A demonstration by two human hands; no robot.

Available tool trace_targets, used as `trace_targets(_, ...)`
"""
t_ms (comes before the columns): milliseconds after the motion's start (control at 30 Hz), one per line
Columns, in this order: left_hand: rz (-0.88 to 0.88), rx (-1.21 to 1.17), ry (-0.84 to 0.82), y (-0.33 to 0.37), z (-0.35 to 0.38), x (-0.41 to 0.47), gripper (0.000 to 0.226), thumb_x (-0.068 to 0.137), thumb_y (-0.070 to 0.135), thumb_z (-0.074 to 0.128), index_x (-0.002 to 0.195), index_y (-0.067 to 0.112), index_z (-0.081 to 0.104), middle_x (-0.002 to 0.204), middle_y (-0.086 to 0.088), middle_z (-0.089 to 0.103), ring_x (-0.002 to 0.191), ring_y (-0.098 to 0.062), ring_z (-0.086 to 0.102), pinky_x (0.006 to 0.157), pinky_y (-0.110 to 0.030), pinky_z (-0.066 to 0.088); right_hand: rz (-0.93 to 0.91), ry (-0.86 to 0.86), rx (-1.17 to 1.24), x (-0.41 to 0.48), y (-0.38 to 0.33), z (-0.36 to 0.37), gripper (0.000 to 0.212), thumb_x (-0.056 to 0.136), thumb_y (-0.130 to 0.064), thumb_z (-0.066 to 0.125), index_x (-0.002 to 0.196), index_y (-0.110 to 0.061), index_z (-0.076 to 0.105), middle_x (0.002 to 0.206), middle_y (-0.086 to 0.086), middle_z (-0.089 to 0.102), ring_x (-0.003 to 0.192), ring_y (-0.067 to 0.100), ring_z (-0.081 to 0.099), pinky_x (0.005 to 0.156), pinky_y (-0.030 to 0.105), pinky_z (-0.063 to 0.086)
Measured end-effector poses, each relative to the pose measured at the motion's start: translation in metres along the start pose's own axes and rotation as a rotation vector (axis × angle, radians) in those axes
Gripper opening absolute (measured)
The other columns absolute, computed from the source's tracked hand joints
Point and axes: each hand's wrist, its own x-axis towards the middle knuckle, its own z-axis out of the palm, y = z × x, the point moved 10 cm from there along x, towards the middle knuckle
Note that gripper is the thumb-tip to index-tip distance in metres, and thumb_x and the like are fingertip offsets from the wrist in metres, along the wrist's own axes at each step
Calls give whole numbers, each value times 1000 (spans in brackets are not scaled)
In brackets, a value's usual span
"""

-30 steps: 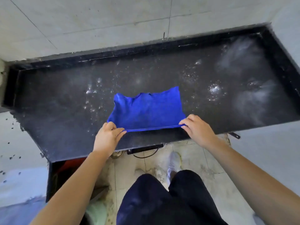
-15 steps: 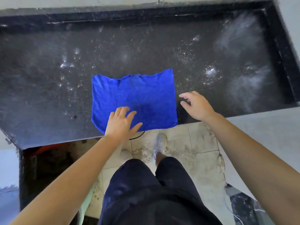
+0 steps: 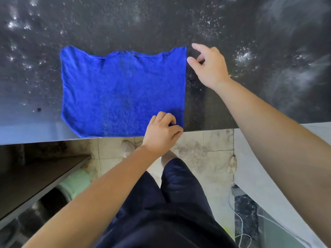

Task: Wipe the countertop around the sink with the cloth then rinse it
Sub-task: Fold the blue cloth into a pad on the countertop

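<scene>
Spread flat on the dark speckled surface (image 3: 232, 24): blue cloth (image 3: 123, 92), near edge right at the front lip. On its near right corner, left grip (image 3: 162, 133), fingers curled and pinching the fabric there. Just beside the far right corner, right grip (image 3: 209, 66), fingers loosely spread and slightly bent, nothing held; contact with the cloth impossible to tell. Farther right, white splashes (image 3: 245, 56) scattered over the surface. Below the edge, stained floor tiles (image 3: 202, 145) and dark shorts (image 3: 161, 212).
</scene>
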Motion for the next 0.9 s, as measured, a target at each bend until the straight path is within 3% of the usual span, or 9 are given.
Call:
trace_targets(100,-82,-76,-11,-7,-7,0,9,86,19,69,80,18,76,82,1,62,80,-25,56,63,-42,49,16,7,-35,8,-7,6,42,97,-43,57,138,-35,57,109,0,53,93,13,50,86,27,41)
trace_targets(233,-313,-210,-11,-28,-32,-8,14,95,24,61,92,13,69,88,5,66,84,-20,56,64,-36,51,108,79,21,11,-10,13,15,94,-36,59,101,-30,71,109,0,66,97,13,59,87,32,50)
trace_targets(333,-528,-296,57,-56,-56,-29,8,99,21,59,96,15,63,91,13,63,87,-13,56,69,-30,47,71,170,195,10,-35,15,17,96,-32,54,102,-21,66,95,-9,67,88,6,57,81,24,45)
trace_targets(467,-760,-355,185,-102,-100,-73,7,99,22,58,93,25,58,87,21,59,69,-1,51,69,-12,39,-46,205,389,7,-102,39,18,97,-27,55,104,-14,64,77,-21,58,72,-9,55,71,5,38)
trace_targets(667,-1017,-339,384,-178,-161,-147,5,98,24,60,97,20,61,85,17,62,76,10,56,67,-7,41,-225,182,515,-7,-225,103,14,96,-21,59,99,-11,68,75,-17,61,68,-10,57,70,4,39)
trace_targets(733,-1055,-333,394,-196,-171,-160,6,97,26,61,97,20,62,85,17,63,75,10,57,69,-8,43,-256,143,531,-10,-256,124,14,96,-20,58,100,-12,69,79,-13,65,74,-3,61,74,10,45)
trace_targets(833,-1064,-308,365,-213,-177,-169,5,97,26,61,96,22,60,83,18,61,75,8,57,66,-4,41,-281,-86,459,-11,-287,167,25,99,-19,52,118,-13,67,97,-7,70,90,10,64,85,25,52)
trace_targets(900,-1071,-279,327,-221,-176,-173,5,97,25,61,95,21,60,81,19,59,74,3,57,65,-3,40,-258,-253,312,-17,-282,192,35,102,-16,47,135,-8,57,115,-1,67,95,7,57,83,20,47)
